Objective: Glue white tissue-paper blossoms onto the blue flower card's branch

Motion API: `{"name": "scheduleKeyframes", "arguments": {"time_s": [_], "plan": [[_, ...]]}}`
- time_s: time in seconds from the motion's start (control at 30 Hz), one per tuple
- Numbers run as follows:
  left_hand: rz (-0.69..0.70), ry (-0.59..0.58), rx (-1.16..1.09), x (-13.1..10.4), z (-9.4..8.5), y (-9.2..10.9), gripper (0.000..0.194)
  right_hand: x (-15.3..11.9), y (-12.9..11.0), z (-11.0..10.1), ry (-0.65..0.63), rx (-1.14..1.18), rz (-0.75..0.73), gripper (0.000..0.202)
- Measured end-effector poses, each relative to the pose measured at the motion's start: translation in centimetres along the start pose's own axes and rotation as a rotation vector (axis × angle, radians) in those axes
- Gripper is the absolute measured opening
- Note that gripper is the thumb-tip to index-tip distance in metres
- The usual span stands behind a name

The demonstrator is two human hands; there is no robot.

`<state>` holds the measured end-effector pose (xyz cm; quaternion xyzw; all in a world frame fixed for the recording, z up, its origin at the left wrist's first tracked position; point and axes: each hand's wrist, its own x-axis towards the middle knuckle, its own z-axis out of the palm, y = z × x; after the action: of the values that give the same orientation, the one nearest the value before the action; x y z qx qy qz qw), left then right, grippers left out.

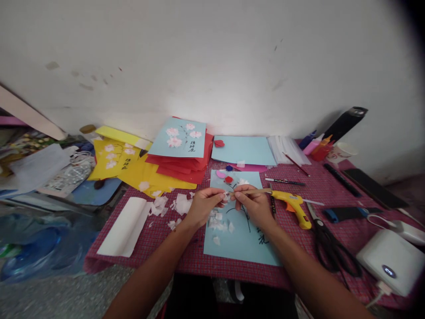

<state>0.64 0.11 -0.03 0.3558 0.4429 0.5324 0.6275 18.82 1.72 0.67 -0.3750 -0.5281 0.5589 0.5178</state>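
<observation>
My left hand (203, 207) is closed in a pinch on a small white paper piece (226, 197). Close beside it, my right hand (254, 204) has its fingers closed on a thin tan stick (258, 191), whose left end meets the paper. Both hands are above a light blue sheet (217, 250) with dark painted branches and brush lettering, partly covered by my right hand and forearm. White paper bits (217, 223) lie on its left side. Near its top are a pink disc (221, 174) and a red dab (228, 179). A yellow glue gun (292, 204) lies right of my right hand.
Torn white paper (182, 204) and a folded white sheet (124, 228) lie left. Behind stands a red paper stack (207, 161) under a finished blue flower card (177, 139). Scissors (327, 241), a utility knife (348, 214), paint bottles (320, 146) and a white power box (392, 261) are right.
</observation>
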Motion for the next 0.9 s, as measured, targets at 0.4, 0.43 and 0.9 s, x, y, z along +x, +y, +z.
{"name": "scheduleKeyframes", "arguments": {"time_s": [0.4,0.43,0.9], "plan": [[-0.023,-0.032,0.013,-0.53,0.51,0.96,0.034,-0.39,0.18,-0.65,-0.039,-0.026,-0.087,0.02],[-0.023,-0.037,0.026,-0.53,0.47,0.92,0.034,-0.4,0.17,-0.59,-0.027,-0.032,-0.084,0.019],[-0.032,-0.108,0.108,-0.66,0.07,0.71,0.037,-0.32,0.46,-0.83,-0.093,0.027,-0.077,0.018]]}}
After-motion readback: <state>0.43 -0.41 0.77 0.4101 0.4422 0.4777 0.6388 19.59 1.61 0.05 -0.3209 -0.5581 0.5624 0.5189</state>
